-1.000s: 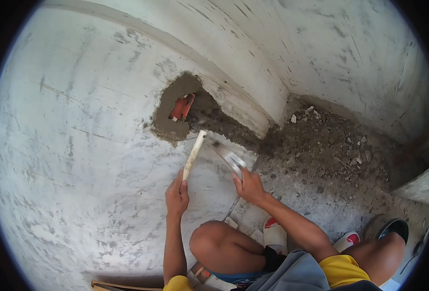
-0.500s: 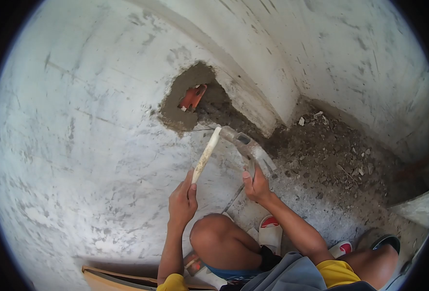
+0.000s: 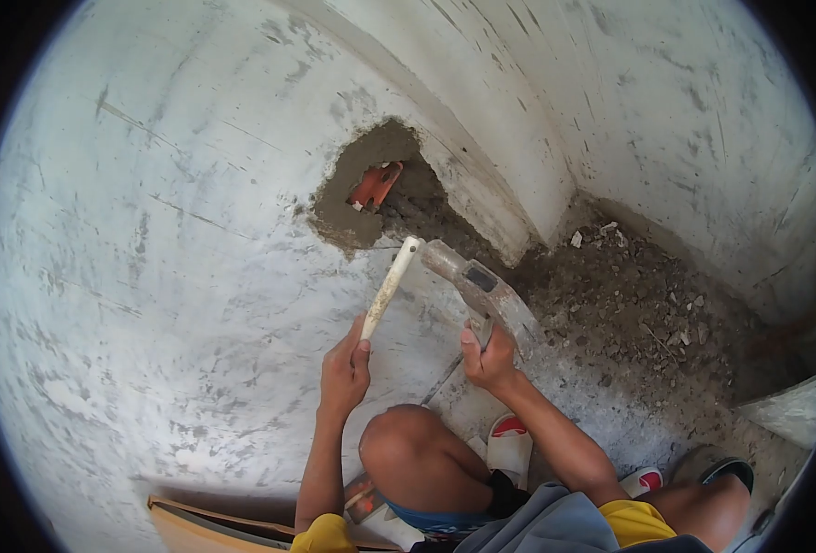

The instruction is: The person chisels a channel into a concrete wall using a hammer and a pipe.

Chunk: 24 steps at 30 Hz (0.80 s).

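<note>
My left hand [image 3: 345,373] is closed around a narrow, stained off-white handle [image 3: 387,293] with a small hole at its upper end. Whatever is at the handle's lower end is hidden in the hand. My right hand [image 3: 489,361] grips a worn claw hammer [image 3: 478,278] close below its head. The hammer's face points up-left, a small gap from the tip of the handle, and its claw curves down to the right. Just beyond both tools, the plastered wall has a rough hole [image 3: 357,152] with an orange box [image 3: 375,187] set in it.
Dirt and rubble [image 3: 634,295] lie in the corner on the right, beside a pale bucket-like edge [image 3: 795,405]. A tan panel [image 3: 214,527] leans at the lower left. My bent knee [image 3: 408,447] and slippered foot [image 3: 509,442] are below the hands.
The hammer head has turned slightly and sits a little lower on its claw side, near the handle's tip. Both hands keep their holds. The whole view has shifted slightly.
</note>
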### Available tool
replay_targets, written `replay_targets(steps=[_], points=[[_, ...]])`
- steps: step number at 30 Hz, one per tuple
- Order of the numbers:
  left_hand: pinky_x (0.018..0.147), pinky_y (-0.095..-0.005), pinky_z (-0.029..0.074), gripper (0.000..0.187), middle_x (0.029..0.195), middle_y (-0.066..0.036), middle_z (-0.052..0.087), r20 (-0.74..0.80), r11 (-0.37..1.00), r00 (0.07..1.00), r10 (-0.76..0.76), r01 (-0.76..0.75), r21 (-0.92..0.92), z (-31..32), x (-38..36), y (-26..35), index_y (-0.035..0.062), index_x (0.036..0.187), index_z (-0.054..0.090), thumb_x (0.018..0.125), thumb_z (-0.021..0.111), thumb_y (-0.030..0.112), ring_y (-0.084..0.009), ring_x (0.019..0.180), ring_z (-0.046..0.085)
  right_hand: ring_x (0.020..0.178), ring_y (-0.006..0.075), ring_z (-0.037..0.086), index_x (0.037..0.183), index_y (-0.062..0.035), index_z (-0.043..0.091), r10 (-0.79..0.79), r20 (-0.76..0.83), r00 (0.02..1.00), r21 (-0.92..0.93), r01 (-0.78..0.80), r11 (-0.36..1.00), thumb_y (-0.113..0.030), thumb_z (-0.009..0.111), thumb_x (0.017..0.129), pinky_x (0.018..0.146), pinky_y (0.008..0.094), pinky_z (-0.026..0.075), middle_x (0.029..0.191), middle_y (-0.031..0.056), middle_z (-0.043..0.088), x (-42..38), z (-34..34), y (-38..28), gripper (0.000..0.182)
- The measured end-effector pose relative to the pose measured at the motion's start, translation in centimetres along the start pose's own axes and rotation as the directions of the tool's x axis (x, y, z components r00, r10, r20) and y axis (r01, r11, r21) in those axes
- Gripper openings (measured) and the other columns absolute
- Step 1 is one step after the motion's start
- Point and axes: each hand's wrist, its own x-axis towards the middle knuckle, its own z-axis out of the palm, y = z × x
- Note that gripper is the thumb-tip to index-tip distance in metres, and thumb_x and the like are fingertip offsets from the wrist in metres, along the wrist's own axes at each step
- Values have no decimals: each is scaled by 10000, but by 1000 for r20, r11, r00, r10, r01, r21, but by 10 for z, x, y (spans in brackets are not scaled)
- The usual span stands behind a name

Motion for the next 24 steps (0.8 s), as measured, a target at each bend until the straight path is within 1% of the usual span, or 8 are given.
replay_targets(steps=[5,7,8,14,16,17,19,24], points=[[676,-360,486,407,804,-190,617,-19,999,1000,13,-13,-30,5,-1,-6,58,1408,527,1010,497,137,-319,670,590,861,384,659,1104,11,657,58,48,997,-5,-58,998,-145,612,919,778,395,535,968,192,680,9,-2,-11,246],[668,-361,488,408,813,-205,626,-24,1000,1000,-3,2,-25,6,-2,-3,59,1406,529,1005,505,128,-322,663,597,697,335,637,1014,30,623,-98,-36,995,-54,96,994,-222,585,961,646,399,504,788,170,638,12,-3,-12,260],[668,-361,488,408,813,-205,626,-25,1000,1000,-8,8,-25,6,-2,-1,59,1406,529,1005,505,128,-322,663,597,697,335,637,1014,30,623,-96,-31,995,-52,95,994,-222,585,961,646,399,504,788,170,638,13,-4,-14,260],[643,-400,488,414,838,-236,640,-42,998,998,-41,42,35,5,-5,6,87,1406,534,993,519,116,-378,677,613,679,420,646,1037,61,612,37,20,999,-148,-34,988,-214,618,947,632,475,505,765,208,665,24,0,-12,289],[639,-418,483,417,853,-236,643,-36,998,998,-51,53,42,4,-4,7,96,1409,531,992,519,120,-394,690,613,793,435,633,1051,49,640,403,220,888,-266,-343,901,-113,605,919,663,433,517,900,265,635,30,-8,-9,212],[639,-418,483,417,853,-236,643,-42,998,998,-41,43,39,5,-1,7,96,1409,531,992,519,120,-394,690,613,793,435,633,1051,49,640,394,214,894,-267,-334,904,-113,605,919,663,433,517,900,265,635,34,-10,-10,212],[634,-421,478,418,851,-234,643,-59,999,998,-8,10,39,6,-4,5,97,1410,530,993,515,120,-391,686,612,811,469,644,1072,81,593,69,40,997,-158,-62,985,-190,615,944,699,471,509,936,263,667,30,-12,-17,301],[640,-417,481,427,834,-218,640,-50,999,999,3,-1,37,8,-3,-8,99,1420,520,994,508,117,-380,680,611,834,463,646,1085,86,584,-42,-27,999,-73,40,997,-184,603,950,710,474,507,976,277,657,15,-1,-13,303]])
